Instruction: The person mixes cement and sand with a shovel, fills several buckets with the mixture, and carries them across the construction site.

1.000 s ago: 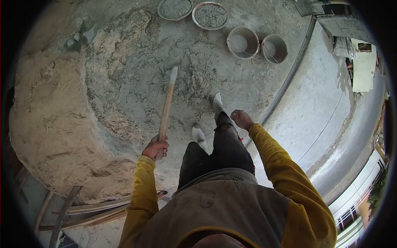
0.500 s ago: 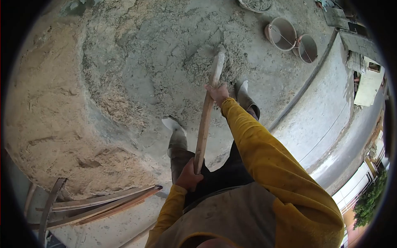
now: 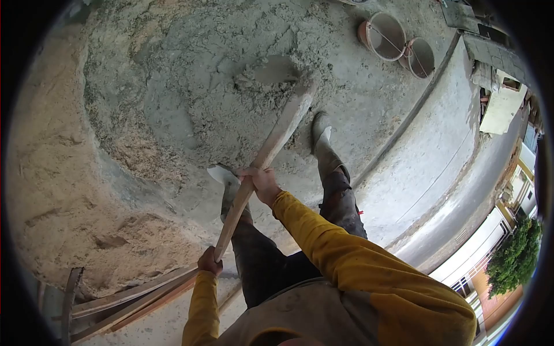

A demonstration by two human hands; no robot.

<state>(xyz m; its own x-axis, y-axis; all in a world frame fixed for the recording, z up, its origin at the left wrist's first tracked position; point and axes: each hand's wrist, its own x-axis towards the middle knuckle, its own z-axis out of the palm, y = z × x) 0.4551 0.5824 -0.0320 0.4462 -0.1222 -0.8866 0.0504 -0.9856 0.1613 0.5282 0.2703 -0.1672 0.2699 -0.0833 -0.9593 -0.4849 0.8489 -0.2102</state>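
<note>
A long wooden handle slants up from my hands to a mortar-caked head, which looks like a hoe's. The grey blade lies in the wet concrete mix. My right hand is wrapped round the middle of the handle. Lower down, my left hand grips the butt end, beside my left thigh. Mortar covers the blade's edges, so its full shape is hidden.
My boots stand at the near edge of the mix. Two buckets sit at the upper right. A sand heap borders the mix at left, with wooden boards below it. A pale concrete strip runs along the right.
Both hands have moved left and the handle slants more. My right hand is lower, nearer my body. The head has drawn slightly toward me, and the view has shifted.
</note>
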